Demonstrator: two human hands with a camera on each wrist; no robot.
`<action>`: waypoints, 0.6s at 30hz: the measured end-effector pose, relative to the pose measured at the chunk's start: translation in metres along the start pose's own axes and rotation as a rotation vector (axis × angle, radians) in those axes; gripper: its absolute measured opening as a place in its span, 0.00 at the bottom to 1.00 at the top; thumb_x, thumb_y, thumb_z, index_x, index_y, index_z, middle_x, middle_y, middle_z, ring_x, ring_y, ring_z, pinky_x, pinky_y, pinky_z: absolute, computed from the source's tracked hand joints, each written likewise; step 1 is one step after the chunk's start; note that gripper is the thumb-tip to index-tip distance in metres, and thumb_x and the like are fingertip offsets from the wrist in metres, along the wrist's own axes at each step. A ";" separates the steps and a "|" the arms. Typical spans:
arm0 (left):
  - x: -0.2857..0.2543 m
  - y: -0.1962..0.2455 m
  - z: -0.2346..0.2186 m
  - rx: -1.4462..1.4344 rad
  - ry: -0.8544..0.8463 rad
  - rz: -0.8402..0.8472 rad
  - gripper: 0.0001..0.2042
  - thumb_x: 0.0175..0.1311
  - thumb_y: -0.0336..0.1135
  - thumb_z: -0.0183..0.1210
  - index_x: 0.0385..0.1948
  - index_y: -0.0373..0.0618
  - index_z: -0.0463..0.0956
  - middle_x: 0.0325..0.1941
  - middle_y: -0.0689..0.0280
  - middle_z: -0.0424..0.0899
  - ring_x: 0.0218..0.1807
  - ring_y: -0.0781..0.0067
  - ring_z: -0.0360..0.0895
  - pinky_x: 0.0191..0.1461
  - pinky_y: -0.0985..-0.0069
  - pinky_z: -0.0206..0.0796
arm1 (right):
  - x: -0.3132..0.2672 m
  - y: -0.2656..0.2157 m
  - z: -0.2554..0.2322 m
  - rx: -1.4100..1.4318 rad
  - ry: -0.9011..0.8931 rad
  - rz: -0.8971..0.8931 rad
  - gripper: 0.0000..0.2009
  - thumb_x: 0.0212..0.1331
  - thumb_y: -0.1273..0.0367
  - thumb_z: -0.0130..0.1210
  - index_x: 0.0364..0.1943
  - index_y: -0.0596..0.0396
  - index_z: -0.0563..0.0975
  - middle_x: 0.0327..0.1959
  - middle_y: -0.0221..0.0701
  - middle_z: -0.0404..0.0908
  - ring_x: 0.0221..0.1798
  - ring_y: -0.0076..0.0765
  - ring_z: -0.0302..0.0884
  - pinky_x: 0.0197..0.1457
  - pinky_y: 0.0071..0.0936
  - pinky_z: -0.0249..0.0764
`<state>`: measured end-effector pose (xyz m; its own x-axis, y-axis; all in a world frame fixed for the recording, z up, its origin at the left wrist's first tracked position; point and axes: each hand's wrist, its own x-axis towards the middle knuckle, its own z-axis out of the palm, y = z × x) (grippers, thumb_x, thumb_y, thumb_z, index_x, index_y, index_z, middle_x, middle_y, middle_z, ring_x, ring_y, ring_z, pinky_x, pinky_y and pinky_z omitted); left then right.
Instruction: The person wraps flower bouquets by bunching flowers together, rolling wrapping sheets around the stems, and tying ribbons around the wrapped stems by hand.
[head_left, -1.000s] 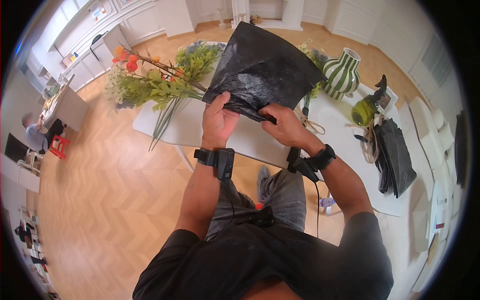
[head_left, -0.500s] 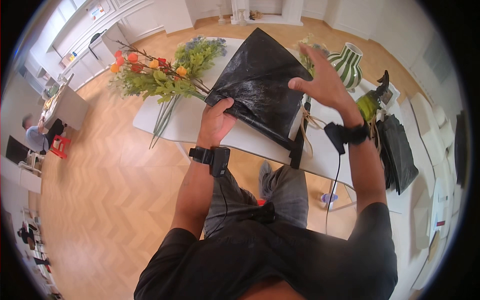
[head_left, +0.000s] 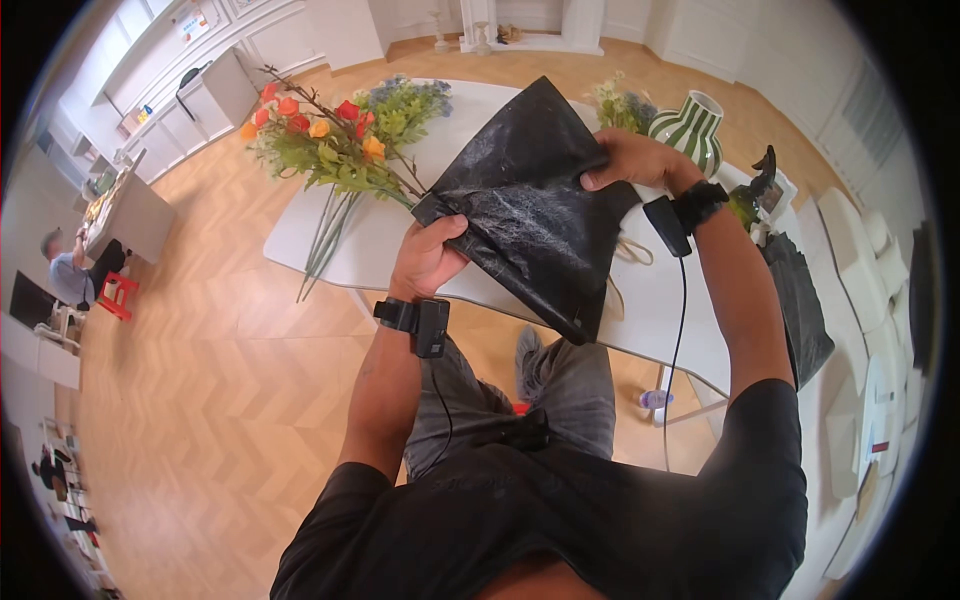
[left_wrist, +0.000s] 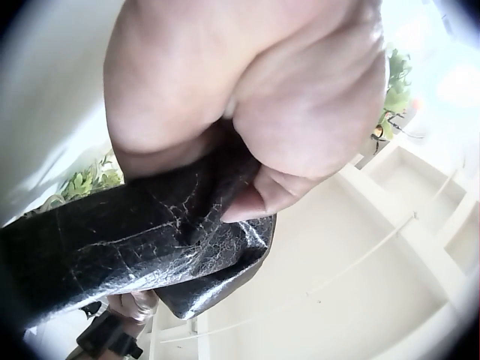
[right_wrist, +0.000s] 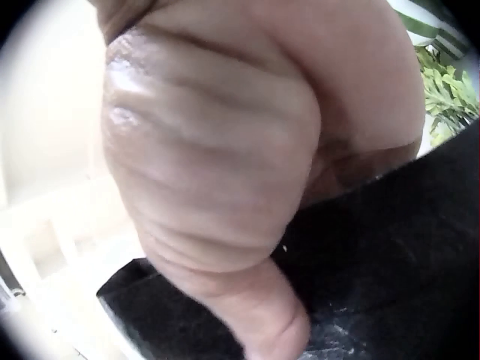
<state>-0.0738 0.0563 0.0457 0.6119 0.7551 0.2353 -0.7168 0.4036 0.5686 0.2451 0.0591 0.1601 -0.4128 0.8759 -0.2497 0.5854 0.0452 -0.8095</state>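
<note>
A black sheet with pale crinkles (head_left: 530, 205) is spread between both hands above the table's front edge. My left hand (head_left: 428, 258) grips its narrow left corner, thumb on top; in the left wrist view the sheet (left_wrist: 127, 232) is folded over into a flat band running out from the fingers. My right hand (head_left: 640, 160) holds the upper right edge, its thumb lying on the near face and the other fingers hidden behind. Beyond the left corner, red and orange flowers (head_left: 320, 130) with green leaves and a twig fan out. Their lower ends are hidden by the sheet and left hand.
On the white table (head_left: 300, 235) lie green stems (head_left: 328, 240) and blue-flowered foliage (head_left: 405, 105). A green-striped vase (head_left: 690, 130), a green glass vessel (head_left: 742, 205) and folded black material (head_left: 803, 310) stand or lie at the right. Another person (head_left: 72, 268) sits far left.
My right hand let go of the sheet's lower edge, swung up and right with fingers spread, then took hold of the upper right edge. The left hand kept its grip; the red and orange flowers shifted.
</note>
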 end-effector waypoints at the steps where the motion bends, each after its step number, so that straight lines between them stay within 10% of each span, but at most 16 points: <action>1: 0.000 0.001 -0.002 0.000 0.001 0.007 0.21 0.60 0.19 0.52 0.58 0.36 0.70 0.57 0.56 0.78 0.59 0.56 0.75 0.67 0.56 0.65 | -0.014 -0.027 0.008 -0.283 0.164 0.026 0.18 0.54 0.65 0.67 0.45 0.64 0.80 0.46 0.32 0.83 0.49 0.26 0.75 0.56 0.28 0.69; 5: 0.012 0.000 -0.029 0.074 0.165 0.085 0.20 0.59 0.17 0.51 0.55 0.37 0.71 0.55 0.57 0.79 0.58 0.57 0.75 0.66 0.57 0.66 | -0.019 -0.040 0.012 -0.319 0.286 -0.165 0.12 0.59 0.66 0.59 0.37 0.64 0.80 0.25 0.36 0.80 0.29 0.40 0.75 0.42 0.31 0.72; 10: 0.030 -0.008 -0.031 0.035 0.269 0.211 0.17 0.60 0.19 0.51 0.52 0.38 0.73 0.53 0.57 0.80 0.57 0.59 0.76 0.66 0.58 0.67 | -0.028 -0.090 0.060 -0.872 0.440 -0.508 0.11 0.56 0.66 0.58 0.28 0.63 0.76 0.28 0.49 0.77 0.37 0.62 0.74 0.40 0.47 0.70; 18: 0.045 -0.026 -0.049 -0.090 -0.017 0.275 0.14 0.72 0.43 0.48 0.45 0.43 0.74 0.62 0.48 0.71 0.67 0.47 0.65 0.75 0.49 0.52 | -0.043 -0.110 0.207 -1.248 0.443 -0.475 0.13 0.45 0.71 0.56 0.34 0.67 0.78 0.24 0.36 0.74 0.24 0.33 0.81 0.16 0.29 0.74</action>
<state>-0.0441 0.1045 0.0030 0.3949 0.8344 0.3845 -0.8830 0.2292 0.4095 0.0538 -0.0827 0.1498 -0.6290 0.7232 0.2853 0.7759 0.5610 0.2886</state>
